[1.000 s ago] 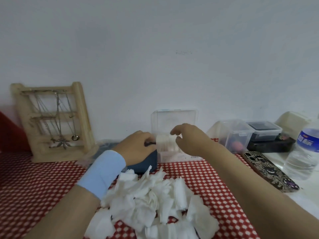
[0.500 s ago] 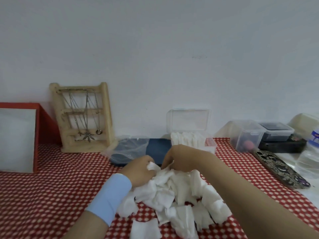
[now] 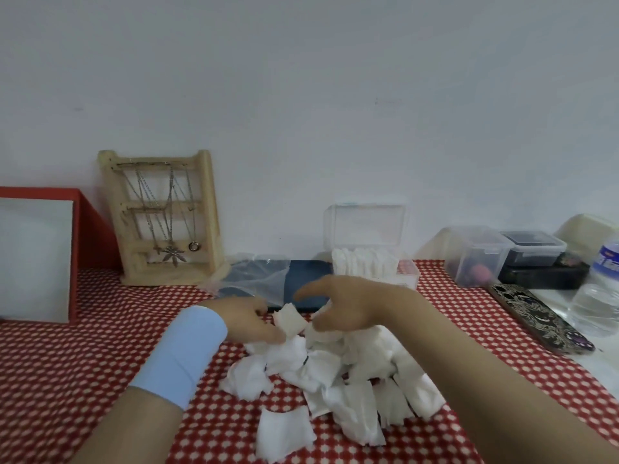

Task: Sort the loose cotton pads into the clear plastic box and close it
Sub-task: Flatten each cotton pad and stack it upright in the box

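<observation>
Cotton pads (image 3: pixel 290 319) in a small stack were pinched by the left hand (image 3: pixel 248 318); the right hand (image 3: pixel 348 306) arched beside, thumb and fingers spread. A loose pinch could have shed pads before the clear plastic box (image 3: pixel 407 279), open at far centre, part-filled. Near heap (image 3: pixel 335 370): soft, white, ragged-edged squares on checked cloth (image 3: pixel 100 363).

White cotton pads (image 3: pixel 335 373) heaped loosely, lower centre. Clear plastic box (image 3: pixel 407 279) behind, mid-frame. Its lid (image 3: pixel 365 226) stands open; upright pads inside.
</observation>
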{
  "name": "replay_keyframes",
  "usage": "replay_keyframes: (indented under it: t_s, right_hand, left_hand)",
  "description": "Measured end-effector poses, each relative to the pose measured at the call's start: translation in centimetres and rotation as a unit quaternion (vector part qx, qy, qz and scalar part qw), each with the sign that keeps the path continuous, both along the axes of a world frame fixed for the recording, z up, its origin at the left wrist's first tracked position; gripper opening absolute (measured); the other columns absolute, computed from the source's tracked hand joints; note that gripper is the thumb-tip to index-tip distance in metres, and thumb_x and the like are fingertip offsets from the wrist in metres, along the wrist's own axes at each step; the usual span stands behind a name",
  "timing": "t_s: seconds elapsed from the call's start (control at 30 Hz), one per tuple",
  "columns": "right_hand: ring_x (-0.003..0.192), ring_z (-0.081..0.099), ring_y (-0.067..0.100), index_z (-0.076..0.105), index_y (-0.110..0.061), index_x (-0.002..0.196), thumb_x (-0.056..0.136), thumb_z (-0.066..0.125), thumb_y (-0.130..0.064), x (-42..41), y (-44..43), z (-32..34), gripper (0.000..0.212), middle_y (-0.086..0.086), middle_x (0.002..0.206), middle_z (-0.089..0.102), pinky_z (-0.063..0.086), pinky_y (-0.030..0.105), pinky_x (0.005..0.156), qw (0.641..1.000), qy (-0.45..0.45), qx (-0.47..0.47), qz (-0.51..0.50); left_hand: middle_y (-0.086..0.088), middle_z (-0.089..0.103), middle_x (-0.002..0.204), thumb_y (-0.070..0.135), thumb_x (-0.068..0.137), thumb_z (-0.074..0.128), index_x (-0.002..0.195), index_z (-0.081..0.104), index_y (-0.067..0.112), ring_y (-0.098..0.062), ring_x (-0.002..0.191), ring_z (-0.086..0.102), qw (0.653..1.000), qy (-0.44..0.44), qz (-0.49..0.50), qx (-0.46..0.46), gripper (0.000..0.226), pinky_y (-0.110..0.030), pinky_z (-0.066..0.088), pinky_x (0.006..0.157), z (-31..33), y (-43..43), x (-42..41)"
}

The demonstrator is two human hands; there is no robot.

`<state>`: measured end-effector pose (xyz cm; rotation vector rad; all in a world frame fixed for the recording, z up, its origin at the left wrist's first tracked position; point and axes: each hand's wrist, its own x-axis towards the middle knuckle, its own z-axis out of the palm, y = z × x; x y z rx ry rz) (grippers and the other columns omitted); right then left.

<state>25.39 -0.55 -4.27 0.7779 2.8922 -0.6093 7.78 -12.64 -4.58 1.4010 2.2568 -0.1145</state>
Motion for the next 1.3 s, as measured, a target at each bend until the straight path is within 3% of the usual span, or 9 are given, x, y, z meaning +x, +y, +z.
replay_keyframes:
  t_s: [0.1, 0.33, 0.53, 0.6, 0.73, 0.83, 1.0, 1.17, 1.3]
  right_hand:
    - [0.129, 0.050, 0.017, 0.051, -0.048, 0.140, 0.085, 0.073, -0.038, -0.9, -1.4, -1.2, 0.060, -0.011, 0.147, 0.047, 0.045, 0.037, 0.103, 0.997, -0.067, 0.023, 0.020]
    - [0.091, 0.056, 0.019, 0.069, -0.017, 0.116, 0.091, 0.060, -0.018, 1.5, 1.7, -2.4, 0.027, -0.001, 0.100, 0.063, 0.045, 0.026, 0.075, 0.985, -0.116, 0.120, -0.053]
    - [0.109, 0.060, 0.015, 0.073, -0.035, 0.115, 0.085, 0.057, -0.043, 2.7, 2.9, -1.7, 0.035, -0.012, 0.119, 0.069, 0.046, 0.036, 0.102, 0.995, -0.059, -0.011, -0.080]
    - [0.114, 0.057, 0.020, 0.073, -0.029, 0.111, 0.086, 0.048, -0.053, 1.7, 3.1, -1.2, 0.043, -0.007, 0.123, 0.066, 0.040, 0.043, 0.106, 0.993, -0.037, -0.035, -0.108]
    - [0.102, 0.061, 0.026, 0.068, -0.005, 0.103, 0.100, 0.045, -0.019, -1.7, 2.9, -0.6, 0.027, 0.009, 0.110, 0.066, 0.050, 0.035, 0.088, 0.993, 0.016, -0.014, -0.116]
    - [0.092, 0.061, 0.023, 0.064, -0.012, 0.087, 0.096, 0.058, -0.032, -3.9, 3.3, -1.3, 0.022, 0.002, 0.091, 0.063, 0.048, 0.027, 0.073, 0.994, -0.033, 0.023, -0.104]
    - [0.120, 0.061, 0.022, 0.061, -0.010, 0.137, 0.091, 0.069, -0.047, -4.7, 2.9, -1.5, 0.060, 0.004, 0.134, 0.064, 0.049, 0.029, 0.098, 0.995, 0.015, -0.017, -0.095]
    - [0.079, 0.070, 0.016, 0.076, -0.011, 0.106, 0.092, 0.070, -0.019, -2.3, 4.4, 0.1, 0.017, 0.000, 0.087, 0.073, 0.055, 0.023, 0.069, 0.977, 0.154, -0.054, -0.140]
    - [0.066, 0.067, 0.007, 0.075, -0.021, 0.103, 0.093, 0.068, -0.016, 0.3, 5.5, 1.4, 0.013, 0.005, 0.088, 0.077, 0.051, 0.019, 0.060, 0.950, 0.232, -0.145, -0.152]
  left_hand:
    - [0.008, 0.030, 0.161, 0.066, 0.075, 0.073, 0.157, 0.024, 0.037, -0.021, 0.144, 0.036, 0.998, -0.019, -0.022, -0.050, 0.100, -0.037, 0.036, 0.114, -1.1, -0.7, 0.3]
    - [0.006, 0.047, 0.149, 0.036, 0.082, 0.079, 0.141, 0.053, 0.035, -0.017, 0.130, 0.050, 0.986, -0.110, -0.034, 0.121, 0.065, -0.032, 0.043, 0.108, -3.0, 2.2, 2.0]
    - [0.005, 0.057, 0.094, 0.034, 0.093, 0.059, 0.091, 0.060, 0.023, -0.014, 0.087, 0.056, 0.984, -0.119, -0.003, 0.133, 0.012, -0.026, 0.046, 0.077, -3.0, 4.3, 2.0]
    - [-0.001, 0.056, 0.078, 0.029, 0.097, 0.049, 0.075, 0.051, 0.016, -0.022, 0.073, 0.059, 0.982, -0.099, 0.050, 0.152, 0.026, -0.032, 0.049, 0.067, -3.1, 4.7, 1.1]
    - [-0.003, 0.058, 0.075, 0.038, 0.101, 0.047, 0.077, 0.055, 0.013, -0.018, 0.069, 0.057, 0.985, -0.035, 0.086, 0.144, 0.036, -0.029, 0.046, 0.061, -3.7, 5.2, 0.3]
    - [-0.003, 0.062, 0.075, 0.037, 0.098, 0.056, 0.079, 0.063, 0.012, -0.019, 0.073, 0.059, 0.976, -0.088, 0.093, 0.178, 0.033, -0.029, 0.047, 0.067, -4.2, 5.5, 0.6]
    - [0.000, 0.069, 0.120, 0.028, 0.093, 0.067, 0.125, 0.064, 0.018, -0.014, 0.103, 0.063, 0.945, -0.184, 0.087, 0.257, 0.034, -0.032, 0.051, 0.095, -4.7, 5.6, 1.1]
    - [0.005, 0.069, 0.112, 0.023, 0.091, 0.072, 0.116, 0.060, 0.024, -0.011, 0.103, 0.064, 0.878, -0.319, 0.103, 0.342, 0.027, -0.033, 0.057, 0.087, -3.2, 6.2, 1.0]
    - [0.005, 0.072, 0.114, 0.021, 0.089, 0.074, 0.124, 0.056, 0.029, -0.012, 0.106, 0.067, 0.867, -0.359, 0.054, 0.341, 0.040, -0.031, 0.056, 0.091, -1.2, 7.5, 1.9]
